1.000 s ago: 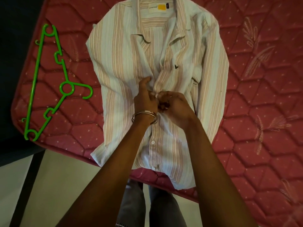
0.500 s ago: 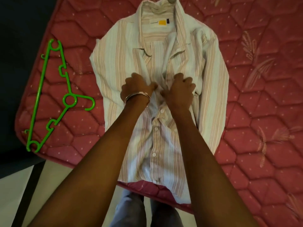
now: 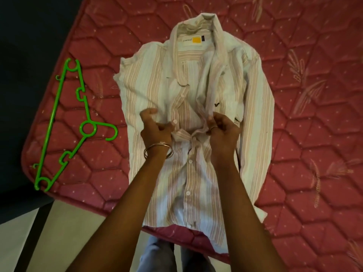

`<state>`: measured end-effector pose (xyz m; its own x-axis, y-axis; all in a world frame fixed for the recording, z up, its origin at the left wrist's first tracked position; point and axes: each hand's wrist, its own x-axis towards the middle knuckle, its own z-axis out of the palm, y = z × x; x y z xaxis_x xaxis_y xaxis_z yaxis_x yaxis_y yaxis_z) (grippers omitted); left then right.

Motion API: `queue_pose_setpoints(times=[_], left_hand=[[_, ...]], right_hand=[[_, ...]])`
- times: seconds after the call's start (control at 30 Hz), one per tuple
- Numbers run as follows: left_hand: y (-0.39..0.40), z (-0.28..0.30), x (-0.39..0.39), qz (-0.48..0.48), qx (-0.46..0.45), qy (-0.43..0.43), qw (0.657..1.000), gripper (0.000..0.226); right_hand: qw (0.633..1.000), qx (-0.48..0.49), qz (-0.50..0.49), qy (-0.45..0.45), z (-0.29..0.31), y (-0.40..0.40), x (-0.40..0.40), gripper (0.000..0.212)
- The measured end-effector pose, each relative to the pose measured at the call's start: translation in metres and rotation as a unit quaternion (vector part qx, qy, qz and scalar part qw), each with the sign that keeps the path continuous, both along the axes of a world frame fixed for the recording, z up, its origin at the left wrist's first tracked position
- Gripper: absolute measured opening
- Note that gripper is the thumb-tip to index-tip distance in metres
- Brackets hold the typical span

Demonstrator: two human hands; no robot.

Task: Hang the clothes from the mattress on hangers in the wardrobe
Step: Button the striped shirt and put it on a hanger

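A striped button-up shirt (image 3: pixel 198 122) lies front-up on the pink quilted mattress (image 3: pixel 314 134) in the middle of the frame, collar toward the top, hem hanging just over the mattress edge at the bottom. Its upper part is open, the lower buttons done up. At the centre of the frame both hands meet on the placket. The left hand (image 3: pixel 156 132), with metal bangles (image 3: pixel 158 152) at its wrist, pinches the left edge of the placket between thumb and fingers, its forefinger raised and curled. The right hand (image 3: pixel 223 130) has its fingers curled round the bunched right edge of the placket. A green plastic hanger (image 3: pixel 68 128) lies flat on the mattress at the left of the frame, well apart from the shirt, its hook pointing toward the shirt. Grey trouser legs (image 3: pixel 157 254) show at the bottom, below the mattress edge.
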<state>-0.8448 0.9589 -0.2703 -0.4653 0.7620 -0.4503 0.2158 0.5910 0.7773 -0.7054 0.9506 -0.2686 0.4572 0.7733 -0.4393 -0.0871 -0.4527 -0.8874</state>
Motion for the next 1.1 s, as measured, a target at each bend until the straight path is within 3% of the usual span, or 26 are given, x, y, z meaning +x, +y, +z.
queue_pose_setpoints(times=[0.13, 0.27, 0.43, 0.53, 0.67, 0.9, 1.1], left_hand=[[0.001, -0.002, 0.006, -0.117, 0.069, 0.123, 0.983, 0.023], [0.009, -0.009, 0.004, -0.137, 0.006, 0.154, 0.979, 0.013], [0.016, -0.004, 0.006, -0.133, -0.054, 0.225, 0.964, 0.011], [0.022, 0.012, 0.014, -0.139, 0.001, 0.231, 0.963, 0.013], [0.031, 0.025, 0.027, -0.170, 0.057, 0.128, 0.975, 0.008], [0.037, 0.029, 0.034, -0.186, 0.066, 0.112, 0.974, 0.012], [0.042, 0.024, 0.034, -0.234, 0.061, 0.118, 0.963, 0.013]], right_hand=[[0.993, -0.007, -0.026, 0.115, 0.007, 0.006, 0.004, 0.007], [0.980, -0.028, 0.001, 0.198, 0.012, 0.007, 0.008, 0.015], [0.980, -0.031, 0.012, 0.197, 0.015, 0.010, 0.009, 0.016], [0.988, -0.017, 0.049, 0.143, 0.017, 0.014, 0.006, 0.018], [0.991, 0.001, 0.134, -0.006, 0.017, 0.021, 0.003, 0.020], [0.924, 0.084, 0.242, -0.285, 0.019, 0.024, 0.000, 0.021], [0.901, 0.114, 0.255, -0.333, 0.017, 0.027, 0.002, 0.019]])
